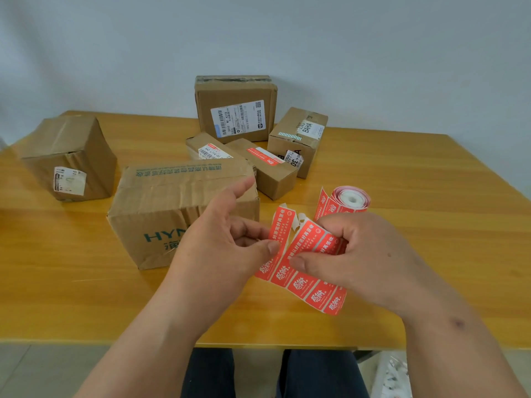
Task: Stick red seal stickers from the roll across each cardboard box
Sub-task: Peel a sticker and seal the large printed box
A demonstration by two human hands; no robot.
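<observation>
left hand [230, 242] pinches sticker [277, 239] | right hand [362, 254] grips strip [313, 285]

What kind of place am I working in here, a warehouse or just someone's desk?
Likely a small parcel-packing desk, not a warehouse: one wooden table against a plain wall, six used cardboard boxes with shipping labels, and a sticker roll.

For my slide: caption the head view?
Left hand peels a red sticker from the strip held in right hand.

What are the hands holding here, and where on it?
Left hand pinches a half-peeled red sticker by its edge; right hand grips the sticker strip.
</observation>
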